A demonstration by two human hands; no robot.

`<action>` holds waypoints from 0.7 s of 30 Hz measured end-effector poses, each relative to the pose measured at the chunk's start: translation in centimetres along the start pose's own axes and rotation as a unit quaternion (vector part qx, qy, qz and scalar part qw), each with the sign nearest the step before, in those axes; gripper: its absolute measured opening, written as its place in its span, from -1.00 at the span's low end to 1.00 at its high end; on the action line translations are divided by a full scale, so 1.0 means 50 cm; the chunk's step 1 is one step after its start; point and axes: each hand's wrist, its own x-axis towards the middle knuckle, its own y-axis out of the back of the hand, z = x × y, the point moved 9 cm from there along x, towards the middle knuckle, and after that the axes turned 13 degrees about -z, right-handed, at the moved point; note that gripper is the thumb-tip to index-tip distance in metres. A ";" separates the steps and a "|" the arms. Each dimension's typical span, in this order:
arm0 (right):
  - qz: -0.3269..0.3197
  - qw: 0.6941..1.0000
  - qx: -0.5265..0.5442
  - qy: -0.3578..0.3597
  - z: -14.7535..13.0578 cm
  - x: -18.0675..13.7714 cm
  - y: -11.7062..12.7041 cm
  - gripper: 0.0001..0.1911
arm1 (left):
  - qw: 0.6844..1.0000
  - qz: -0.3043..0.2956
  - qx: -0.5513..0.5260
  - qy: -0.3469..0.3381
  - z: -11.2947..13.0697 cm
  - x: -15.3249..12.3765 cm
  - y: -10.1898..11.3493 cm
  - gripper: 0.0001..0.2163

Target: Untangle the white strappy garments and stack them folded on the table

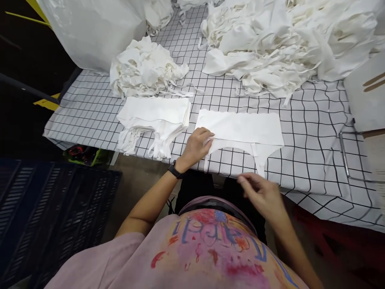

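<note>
A white garter belt (240, 127) lies flat and folded on the table, its straps hanging toward the front edge. My left hand (199, 145) is at its left end, fingers closed together on the fabric near the fold line. Just off the front edge, below the right strap (258, 160), is my right hand (263, 194), slightly blurred. Its thumb and forefinger are apart, and nothing shows between them. Left of the belt sits a neat stack of similar folded garter belts (155, 110), with straps bunched at the front.
Behind the stack is a loose heap of white garments (144, 68). A larger white heap (264, 48) fills the back right. A translucent plastic bag (96, 32) stands at the back left. The checkered cloth (315, 132) covers the table; dark blue crates (54, 216) are on the lower left.
</note>
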 end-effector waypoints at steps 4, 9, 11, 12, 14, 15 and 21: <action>-0.159 0.986 0.019 0.057 -0.011 0.051 -0.171 -0.58 | 1.000 0.019 0.003 -0.015 -0.021 -0.069 0.011 -0.87; -0.152 0.986 0.011 0.070 -0.011 0.108 -0.250 -0.66 | 0.997 -0.032 0.050 -0.051 0.005 -0.115 -0.024 -0.87; -0.175 0.982 0.012 0.073 -0.018 0.106 -0.266 -0.71 | 0.996 -0.035 0.065 -0.055 0.013 -0.124 -0.030 -0.85; -0.182 0.980 0.002 0.082 -0.026 0.099 -0.268 -0.71 | 0.995 -0.034 0.073 -0.055 0.015 -0.126 -0.031 -0.85; -0.185 0.976 -0.024 0.111 -0.047 0.073 -0.260 -0.67 | 0.994 -0.034 0.088 -0.051 0.015 -0.129 -0.033 -0.83; -0.186 0.974 -0.031 0.125 -0.057 0.057 -0.251 -0.66 | 0.994 -0.034 0.096 -0.050 0.015 -0.130 -0.034 -0.83; -0.213 0.970 0.009 0.115 -0.083 -0.048 -0.169 -0.58 | 0.992 -0.020 0.118 -0.048 0.018 -0.132 -0.034 -0.82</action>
